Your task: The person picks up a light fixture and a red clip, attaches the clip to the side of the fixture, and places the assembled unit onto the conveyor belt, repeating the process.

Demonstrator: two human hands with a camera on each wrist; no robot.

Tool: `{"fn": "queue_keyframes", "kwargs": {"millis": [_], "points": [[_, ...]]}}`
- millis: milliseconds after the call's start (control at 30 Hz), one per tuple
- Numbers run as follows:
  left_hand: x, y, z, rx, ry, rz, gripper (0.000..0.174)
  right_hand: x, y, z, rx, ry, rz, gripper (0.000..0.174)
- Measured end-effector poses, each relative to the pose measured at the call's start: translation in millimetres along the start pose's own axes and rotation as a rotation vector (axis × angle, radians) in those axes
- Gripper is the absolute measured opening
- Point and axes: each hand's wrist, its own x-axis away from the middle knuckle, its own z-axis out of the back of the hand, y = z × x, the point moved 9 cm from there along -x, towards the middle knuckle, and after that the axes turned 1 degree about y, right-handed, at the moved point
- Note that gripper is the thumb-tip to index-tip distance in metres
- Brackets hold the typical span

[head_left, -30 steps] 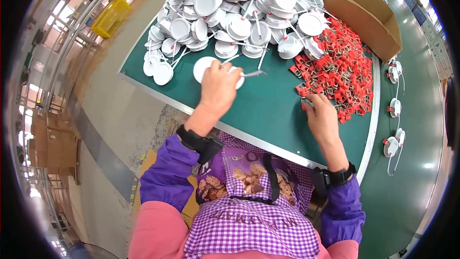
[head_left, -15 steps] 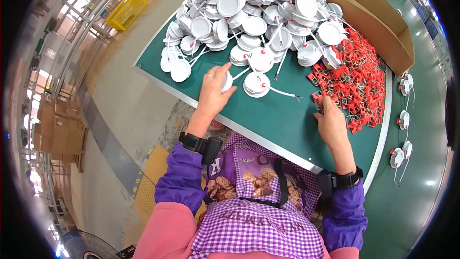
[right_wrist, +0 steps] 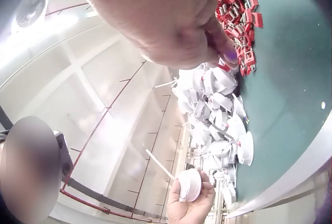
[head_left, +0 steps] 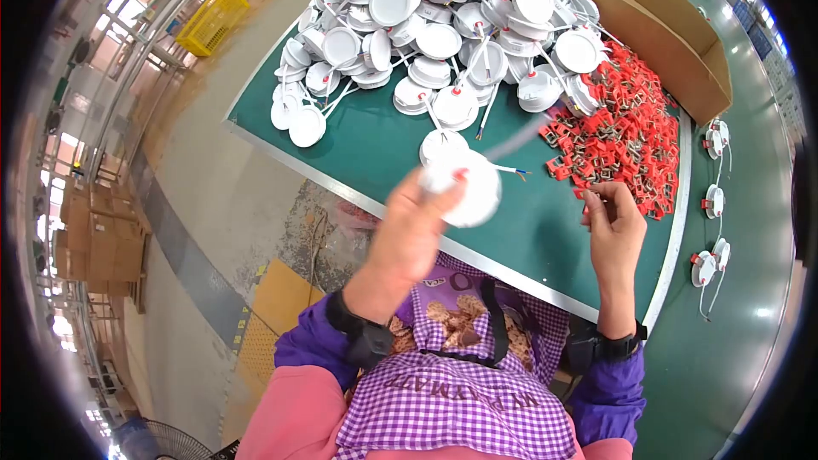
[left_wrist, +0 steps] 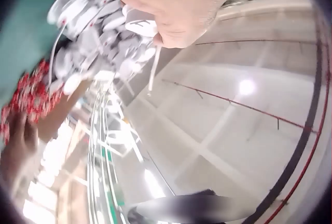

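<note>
My left hand (head_left: 407, 234) grips a round white downlight (head_left: 474, 192) by its edge, raised over the front of the green table. A red spot shows on the lamp's back, and its white cable sticks out, blurred in the head view. Behind it on the table sits another white downlight (head_left: 441, 145), partly covered in this view. At the near edge of the red clip pile (head_left: 626, 132), my right hand (head_left: 619, 226) pinches a small red clip (right_wrist: 223, 68) between thumb and fingertips, mostly hidden by the fingers.
A large heap of white downlights (head_left: 392, 4) covers the table's far side. An open cardboard box (head_left: 656, 13) stands behind the clips. On the right, a green conveyor (head_left: 750, 230) carries several lamps with red clips. The table's metal edge (head_left: 341, 198) runs before the body.
The left hand has let one downlight rest on the table, then taken another and lifted it toward the body and right. The right hand has drawn slightly back from the clips.
</note>
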Motion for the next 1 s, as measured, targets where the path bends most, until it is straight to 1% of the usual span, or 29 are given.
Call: {"fn": "queue_keyframes", "kwargs": {"millis": [67,100,133,167,233,267,333,400,467,533,567,633,667,733,767,833,967,1000], "points": [[8,-30,-28,-0.029,-0.150,0.138,0.029,6,-22,12,0.117,0.121,0.198,0.008],[8,-41,-32,-0.022,-0.158,0.166,0.028,10,-24,14,0.090,0.108,0.176,0.008],[7,-52,-36,-0.017,-0.166,0.195,0.028,15,-27,12,-0.011,0.096,0.150,0.008],[6,-59,-39,-0.011,-0.175,0.202,0.028,20,-30,12,-0.025,0.095,0.161,0.008],[2,-65,-39,-0.028,-0.146,0.152,0.026,29,-31,10,-0.042,0.087,0.184,0.007],[1,-69,-41,-0.028,-0.150,0.155,0.026,32,-31,10,-0.040,0.091,0.182,0.007],[0,-70,-44,-0.099,-0.144,0.065,0.025,38,-32,2,-0.040,0.028,0.198,0.008],[1,-72,-47,-0.128,-0.152,0.044,0.024,43,-31,-1,-0.058,0.011,0.198,0.008],[0,-73,-47,-0.157,-0.155,0.021,0.024,46,-37,-4,0.010,-0.004,0.265,0.009],[-1,-72,-50,-0.208,-0.186,-0.037,0.023,48,-33,-4,0.024,-0.015,0.272,0.010],[-1,-74,-50,-0.208,-0.186,-0.036,0.023,49,-31,-5,0.030,-0.019,0.267,0.010],[1,-69,-56,-0.225,-0.220,-0.131,0.024,50,-27,-6,0.036,-0.023,0.261,0.011],[1,-70,-56,-0.225,-0.220,-0.130,0.024,50,-25,-6,0.009,-0.008,0.247,0.010],[3,-65,-60,-0.351,-0.257,-0.240,0.024,50,-22,-6,-0.017,0.008,0.232,0.010],[3,-65,-60,-0.351,-0.257,-0.240,0.024,50,-23,-6,0.001,0.022,0.258,0.010],[4,-62,-62,-0.453,-0.288,-0.293,0.024,50,-23,-7,0.021,0.034,0.285,0.009],[2,-60,-61,-0.447,-0.298,-0.277,0.024,51,-18,-7,-0.020,0.059,0.277,0.008],[2,-62,-60,-0.483,-0.309,-0.265,0.024,51,-17,-7,-0.037,0.062,0.275,0.008]]}}
